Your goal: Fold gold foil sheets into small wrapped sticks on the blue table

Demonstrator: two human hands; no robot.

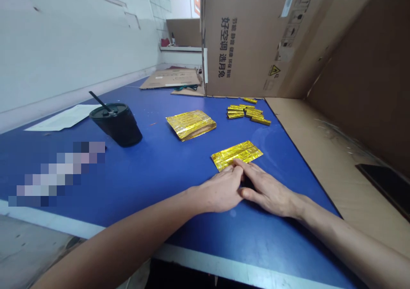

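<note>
A flat sheet of gold foil [237, 154] lies on the blue table [160, 152], right at my hands. My left hand [221, 191] and my right hand [265, 193] meet at its near edge, and a finger of my right hand rests on the foil. A dark gap lies between the two hands, and I cannot tell whether it is shadow or a small object. Farther off lie a thicker, crinkled gold foil packet [191, 124] and a loose heap of several small gold foil strips [246, 113].
A black lidded cup with a straw [117, 126] stands left of the foil, beside a white paper [62, 117]. A pixelated patch [54, 173] covers part of the table. A cardboard box [243, 37] stands behind, flat cardboard [336, 152] lies right, and the table's white edge runs along the front.
</note>
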